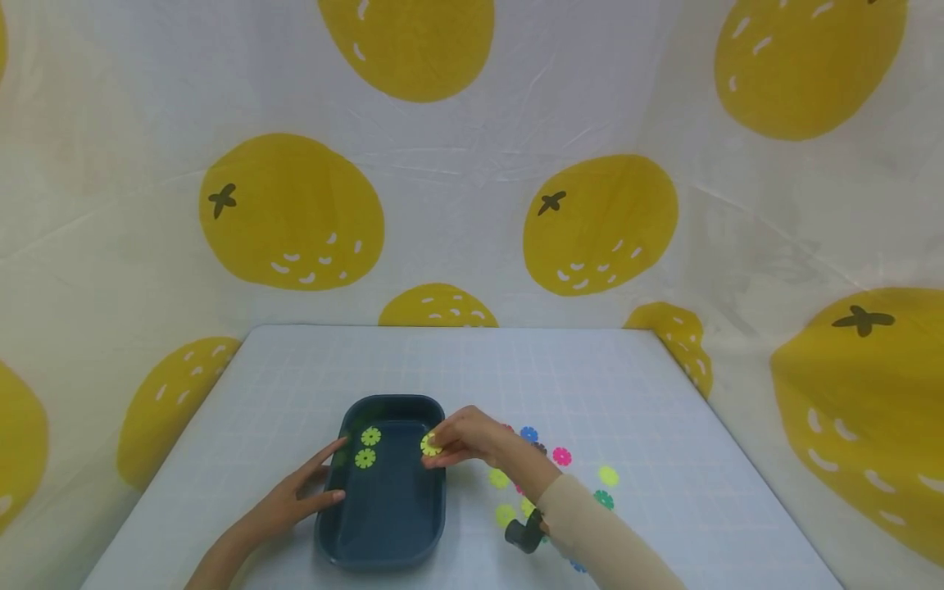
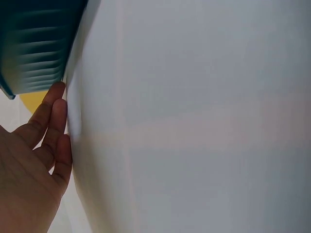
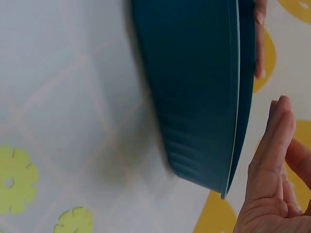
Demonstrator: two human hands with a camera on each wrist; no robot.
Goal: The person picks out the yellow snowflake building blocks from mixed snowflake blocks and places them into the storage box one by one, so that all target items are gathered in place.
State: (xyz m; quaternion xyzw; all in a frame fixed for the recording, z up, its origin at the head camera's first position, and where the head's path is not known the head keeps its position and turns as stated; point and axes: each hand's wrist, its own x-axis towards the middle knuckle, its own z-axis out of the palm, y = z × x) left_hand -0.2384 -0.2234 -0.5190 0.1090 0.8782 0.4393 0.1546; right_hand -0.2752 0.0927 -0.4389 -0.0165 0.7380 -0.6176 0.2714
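Observation:
A dark blue tray stands on the table, with two yellow-green notched discs lying in its left part. My right hand pinches another yellow disc over the tray's right rim; in the right wrist view that disc is hidden behind the fingers. At the tray's left side, my left hand rests with spread, fairly straight fingers against the rim. Seen from the left wrist, its fingertips are right at the ribbed end of the tray.
Right of the tray, several loose discs are scattered, among them a pink one, a blue one and a green one, partly covered by my right arm. A black wrist-worn device hangs under that sleeve. A fruit-patterned cloth rises behind the table.

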